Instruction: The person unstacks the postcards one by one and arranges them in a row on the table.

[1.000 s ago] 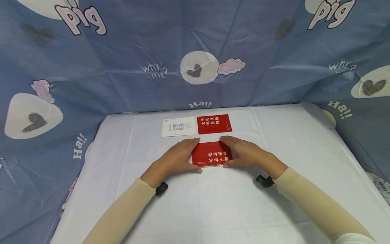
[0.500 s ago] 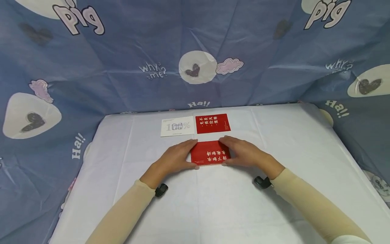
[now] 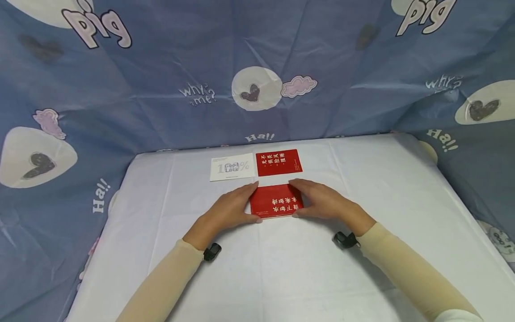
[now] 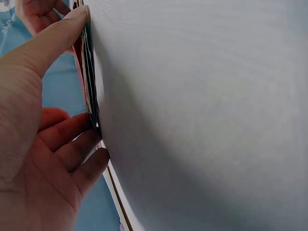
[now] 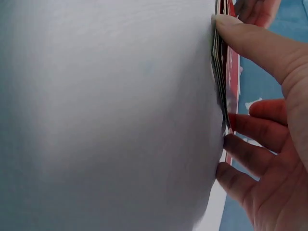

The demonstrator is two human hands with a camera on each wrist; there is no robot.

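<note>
A stack of red cards (image 3: pixel 270 195) lies on the white cloth, white characters on its top card upside down in the head view. My left hand (image 3: pixel 229 208) holds its left end, thumb at the near edge and fingers at the far edge. Likewise, my right hand (image 3: pixel 323 201) grips the right end. The left wrist view shows the layered edges of the stack (image 4: pixel 88 72) between thumb and fingers. Slightly fanned layers of the stack (image 5: pixel 220 67) also show by the right thumb (image 5: pixel 236 30) in the right wrist view.
Behind the stack lie a white "Good Luck" card (image 3: pixel 232 174) and, to its right, a red card (image 3: pixel 279 169) with white characters. The white cloth (image 3: pixel 306 268) covers the table. A blue patterned curtain (image 3: pixel 161 120) hangs at the back and sides.
My left thumb has drawn in closer to the near edge of the stack. Both hands otherwise keep nearly the same place, and the head view has drifted slightly.
</note>
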